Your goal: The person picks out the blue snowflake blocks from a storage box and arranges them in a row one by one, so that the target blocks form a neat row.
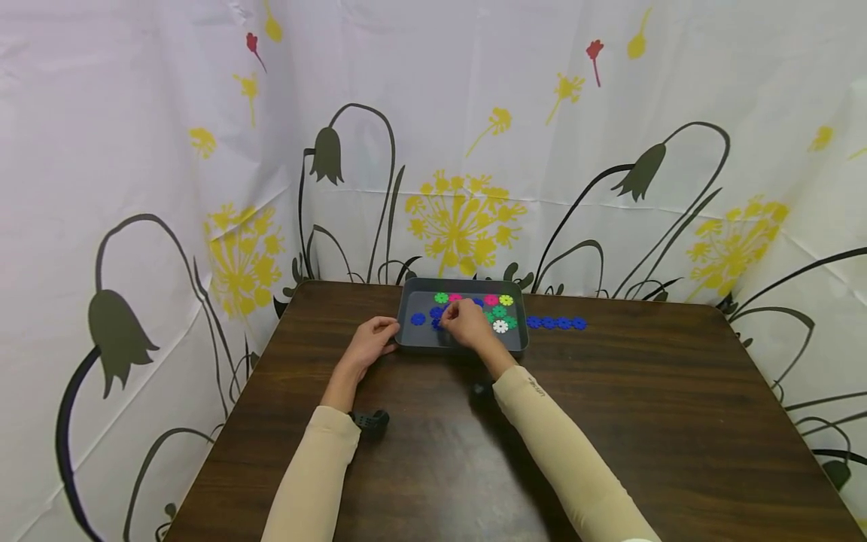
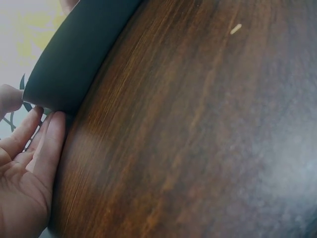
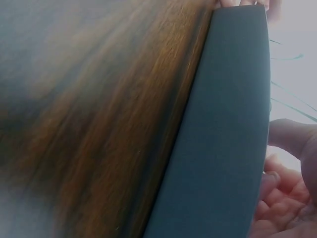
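A shallow dark grey tray stands near the far edge of the table, with flower-shaped plastic discs inside. My left hand grips the tray's near left corner, thumb at the rim and fingers against the outer wall. Reaching over the near wall, my right hand has its fingers curled down among the blue discs on the left side. In the right wrist view the tray wall hides the fingertips of the right hand, so I cannot tell whether they hold a disc.
Pink, green, yellow and white discs lie in the tray's right half. Several blue discs form a row on the brown table, right of the tray. A flower-printed curtain hangs behind.
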Available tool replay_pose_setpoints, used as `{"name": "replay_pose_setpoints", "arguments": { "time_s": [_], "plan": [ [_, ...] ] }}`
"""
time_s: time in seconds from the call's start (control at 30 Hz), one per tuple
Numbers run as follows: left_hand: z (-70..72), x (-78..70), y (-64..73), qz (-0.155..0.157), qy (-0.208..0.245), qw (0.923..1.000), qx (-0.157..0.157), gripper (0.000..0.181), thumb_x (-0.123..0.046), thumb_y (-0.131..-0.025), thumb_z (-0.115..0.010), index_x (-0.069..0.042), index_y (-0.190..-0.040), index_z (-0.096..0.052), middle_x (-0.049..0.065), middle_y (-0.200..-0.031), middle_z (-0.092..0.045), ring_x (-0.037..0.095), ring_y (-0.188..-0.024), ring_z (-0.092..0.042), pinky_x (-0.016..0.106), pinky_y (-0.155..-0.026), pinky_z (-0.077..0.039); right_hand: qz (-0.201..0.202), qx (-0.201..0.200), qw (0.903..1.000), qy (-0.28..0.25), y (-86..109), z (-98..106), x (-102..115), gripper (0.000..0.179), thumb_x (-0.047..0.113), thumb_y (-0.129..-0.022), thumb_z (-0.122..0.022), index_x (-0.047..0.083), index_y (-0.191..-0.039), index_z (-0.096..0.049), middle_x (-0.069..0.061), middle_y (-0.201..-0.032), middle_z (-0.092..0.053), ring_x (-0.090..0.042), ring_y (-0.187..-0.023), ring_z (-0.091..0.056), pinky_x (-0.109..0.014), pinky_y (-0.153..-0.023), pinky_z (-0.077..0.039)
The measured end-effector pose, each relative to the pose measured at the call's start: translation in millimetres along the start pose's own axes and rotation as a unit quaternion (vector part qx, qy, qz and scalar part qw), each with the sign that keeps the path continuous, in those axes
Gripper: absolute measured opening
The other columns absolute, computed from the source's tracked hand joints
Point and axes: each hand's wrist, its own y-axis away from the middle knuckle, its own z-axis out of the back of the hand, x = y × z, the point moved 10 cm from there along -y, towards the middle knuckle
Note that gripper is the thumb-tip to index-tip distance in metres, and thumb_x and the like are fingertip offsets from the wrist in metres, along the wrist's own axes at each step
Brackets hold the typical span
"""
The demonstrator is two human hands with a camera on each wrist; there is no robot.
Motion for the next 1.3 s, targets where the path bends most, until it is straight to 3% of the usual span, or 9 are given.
{"name": "replay_pose_setpoints", "arguments": {
  "time_s": [0.3, 0.7, 1.07, 1.3],
  "plan": [
    [-1.5, 0.8, -0.8, 0.008, 0.003, 0.9999, 0.007, 0.051, -0.024, -0.114, -0.055, 0.004, -0.156, -0.048, 0.028, -0.158, -0.05, 0.04, -0.149, -0.05, 0.051, -0.122, -0.049, -0.002, -0.036, 0.9979, -0.054, 7.2, 19.9, -9.2, 0.007, 0.014, -0.1, -0.077, 0.008, -0.096, -0.075, -0.008, -0.094, -0.074, -0.021, -0.083, -0.065, -0.033, -0.074, -0.057],
    [-1.8, -1.8, 1.4, -0.005, -0.007, 1.0, 0.0, 0.049, -0.027, -0.114, -0.057, 0.002, -0.154, -0.052, 0.026, -0.155, -0.054, 0.038, -0.146, -0.053, 0.047, -0.12, -0.052, 0.02, -0.036, 0.9978, -0.052, 17.0, 45.8, -18.1, 0.006, 0.016, -0.102, -0.074, 0.011, -0.102, -0.074, -0.007, -0.101, -0.074, -0.021, -0.082, -0.063, -0.033, -0.074, -0.053],
    [0.0, 0.2, -0.9, -0.003, -0.013, 0.9999, -0.007, 0.046, -0.027, -0.113, -0.058, 0.0, -0.15, -0.055, 0.023, -0.152, -0.058, 0.034, -0.141, -0.058, 0.042, -0.114, -0.057, 0.021, -0.064, 0.9972, -0.032, 30.8, 81.7, -34.6, 0.008, 0.019, -0.102, -0.074, 0.012, -0.103, -0.074, -0.008, -0.103, -0.075, -0.022, -0.079, -0.063, -0.032, -0.067, -0.051],
    [-0.2, -0.2, -0.5, -0.004, -0.014, 0.9999, -0.007, 0.047, -0.027, -0.114, -0.058, 0.001, -0.151, -0.054, 0.024, -0.152, -0.057, 0.033, -0.14, -0.058, 0.041, -0.114, -0.058, 0.014, -0.076, 0.9964, -0.033, 35.8, 105.0, -51.2, 0.013, 0.02, -0.103, -0.073, 0.008, -0.105, -0.076, -0.012, -0.106, -0.076, -0.027, -0.091, -0.067, -0.035, -0.073, -0.055]
  ]
}}
